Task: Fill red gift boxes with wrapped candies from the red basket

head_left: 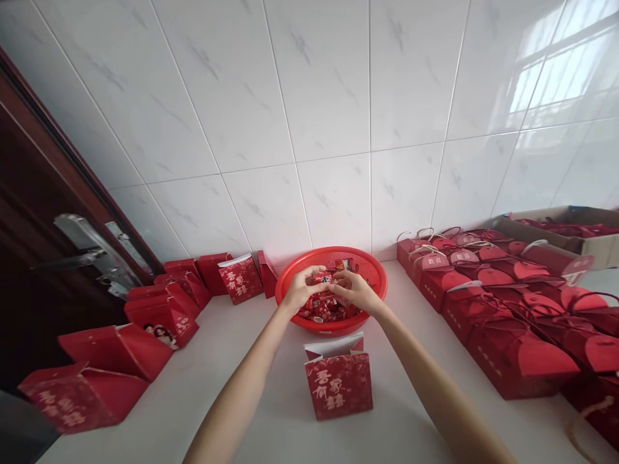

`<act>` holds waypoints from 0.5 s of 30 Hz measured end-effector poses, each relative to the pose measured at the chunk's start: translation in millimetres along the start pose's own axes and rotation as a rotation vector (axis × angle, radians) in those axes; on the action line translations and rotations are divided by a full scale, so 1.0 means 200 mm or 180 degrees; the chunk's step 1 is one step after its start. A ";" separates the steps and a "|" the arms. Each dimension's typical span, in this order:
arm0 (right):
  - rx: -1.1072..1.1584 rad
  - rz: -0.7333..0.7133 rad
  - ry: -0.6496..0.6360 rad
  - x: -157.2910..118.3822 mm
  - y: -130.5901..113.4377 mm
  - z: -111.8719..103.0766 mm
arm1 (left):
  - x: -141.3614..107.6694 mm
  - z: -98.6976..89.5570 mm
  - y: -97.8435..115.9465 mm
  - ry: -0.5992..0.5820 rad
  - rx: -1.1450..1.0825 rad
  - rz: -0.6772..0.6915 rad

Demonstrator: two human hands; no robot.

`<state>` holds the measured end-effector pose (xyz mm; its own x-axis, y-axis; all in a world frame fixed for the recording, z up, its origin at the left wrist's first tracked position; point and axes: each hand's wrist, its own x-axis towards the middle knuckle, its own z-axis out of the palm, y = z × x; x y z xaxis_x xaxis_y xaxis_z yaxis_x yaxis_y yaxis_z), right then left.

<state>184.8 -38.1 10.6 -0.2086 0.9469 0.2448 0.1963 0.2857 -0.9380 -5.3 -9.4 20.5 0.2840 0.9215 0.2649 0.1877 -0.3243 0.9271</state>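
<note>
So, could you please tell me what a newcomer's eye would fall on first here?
Probably the bright red basket in the middle, near the tiled wall, where the left hand and right hand hold a small red packet between them. Next might come the open red box standing in front of it, and the massed red boxes with handles on the right.

the left grip (300, 289) is a bare hand with slim fingers and a narrow wrist; the right grip (358, 291) matches it in build. the left forearm (243, 380), toward seven o'clock, and the right forearm (428, 380), toward five o'clock, are both bare and slender, smooth in outline, broadening towards the elbows. the nails are too small to make out.
</note>
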 end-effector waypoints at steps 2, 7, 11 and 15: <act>0.0292 0.0149 -0.0317 0.00 0.01 0.01 | -0.01 0.01 0.01 -0.0055 -0.0128 0.0009; 0.0585 0.0129 -0.0431 0.00 0.03 -0.01 | -0.01 0.02 0.02 -0.0117 -0.0261 -0.0035; 0.0529 0.0050 -0.0486 0.00 0.04 -0.02 | 0.01 0.02 -0.01 -0.0059 -0.0282 -0.0121; 0.0535 0.0039 -0.0564 -0.01 0.03 -0.03 | 0.01 0.01 -0.04 -0.0034 -0.0259 -0.0169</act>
<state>191.8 -38.2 6.1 -0.3748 0.9053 0.2000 0.0407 0.2316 -0.9720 -3.2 -4.9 13.5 0.2859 0.9345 0.2123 0.1260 -0.2562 0.9584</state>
